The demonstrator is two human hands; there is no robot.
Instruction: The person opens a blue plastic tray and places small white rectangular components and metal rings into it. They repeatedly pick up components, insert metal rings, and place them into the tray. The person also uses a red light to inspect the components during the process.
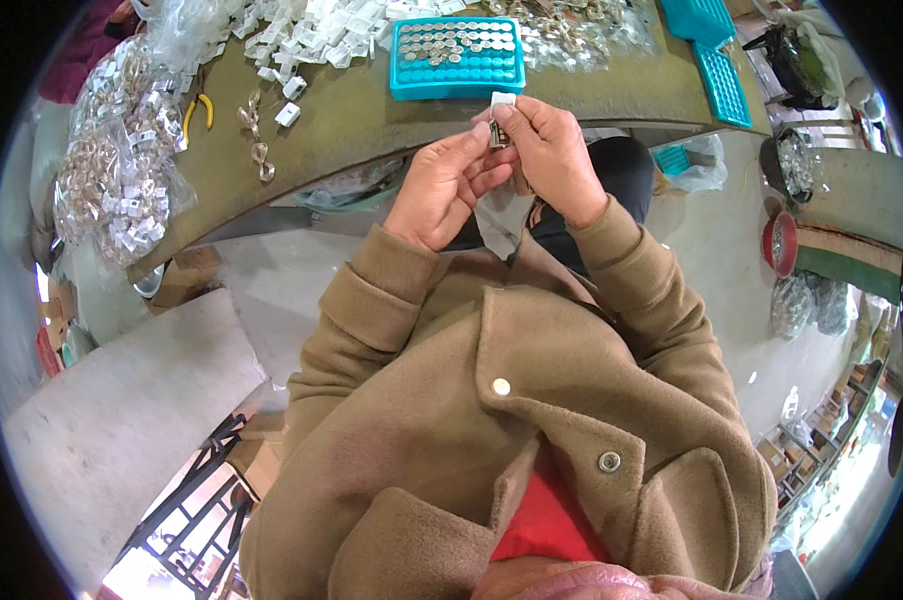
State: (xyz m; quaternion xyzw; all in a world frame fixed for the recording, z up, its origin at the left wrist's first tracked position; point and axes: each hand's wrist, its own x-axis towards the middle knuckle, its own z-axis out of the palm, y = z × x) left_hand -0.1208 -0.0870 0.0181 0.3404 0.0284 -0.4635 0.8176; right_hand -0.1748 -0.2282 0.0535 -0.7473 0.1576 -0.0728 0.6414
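Both hands meet just off the table's near edge, in front of the blue tray. My right hand (560,158) pinches a small white block-like piece (503,101) between thumb and fingers. Below it, a small shiny metal part (499,135) shows between the fingertips; its kind is too small to make out. Closed around the lower side of that metal part is my left hand (437,192), thumb against the fingers. Just beyond stands the blue tray (459,91), with rows of round silver discs (457,42) in its far part and bare round pockets in its near part.
White pieces (317,35) lie heaped at the back, shiny metal pieces (582,40) right of the tray. Left are yellow-handled pliers (200,115), a linked chain (259,150) and bagged chains with white pieces (122,170). Another blue tray (724,85) lies at the right edge.
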